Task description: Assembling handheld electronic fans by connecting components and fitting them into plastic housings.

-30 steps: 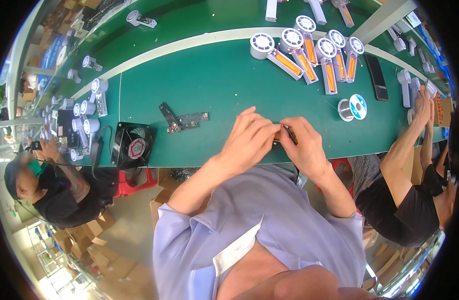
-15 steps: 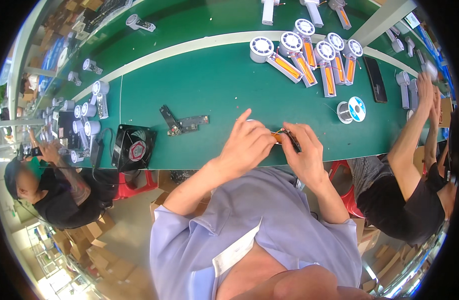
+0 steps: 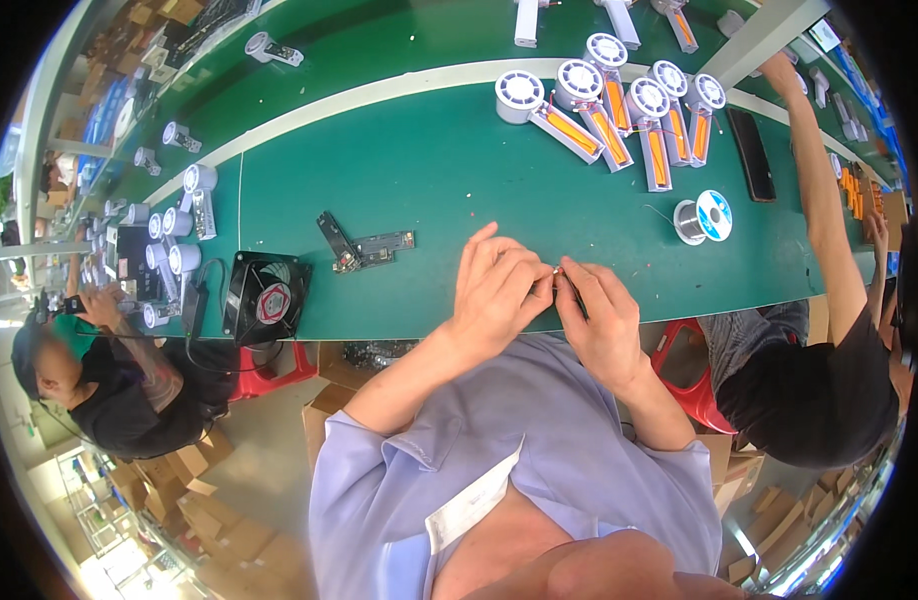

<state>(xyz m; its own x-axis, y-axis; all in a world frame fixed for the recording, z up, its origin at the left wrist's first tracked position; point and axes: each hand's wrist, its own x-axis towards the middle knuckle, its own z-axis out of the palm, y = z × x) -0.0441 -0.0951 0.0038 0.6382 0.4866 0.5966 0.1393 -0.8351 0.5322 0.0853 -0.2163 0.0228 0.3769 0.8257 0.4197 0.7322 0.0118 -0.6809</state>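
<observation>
Just inside the table's near edge, my two hands meet at the fingertips. My left hand point(image 3: 499, 295) is closed in a pinch, its index finger raised; the fingers hide what lies between them. My right hand point(image 3: 601, 315) grips a thin dark piece point(image 3: 577, 297) that looks like a circuit board, mostly covered by fingers. A tiny reddish spot, perhaps wire, shows where the fingertips come together. To the left lie dark circuit boards point(image 3: 379, 247), one crossing another. Farther off to the right are several pale handheld fans point(image 3: 649, 100) with orange strips in their open handles.
A solder wire spool point(image 3: 703, 217) and a black phone point(image 3: 751, 155) lie on the right of the green table point(image 3: 349, 160). A square black fan point(image 3: 269, 297) stands at left. Co-workers sit on both sides; one's arm point(image 3: 814, 180) reaches across at right.
An orange part and coloured wires between my hands are now out of sight. My right hand has shifted slightly down and left. The right-hand co-worker's arm now stretches farther forward.
</observation>
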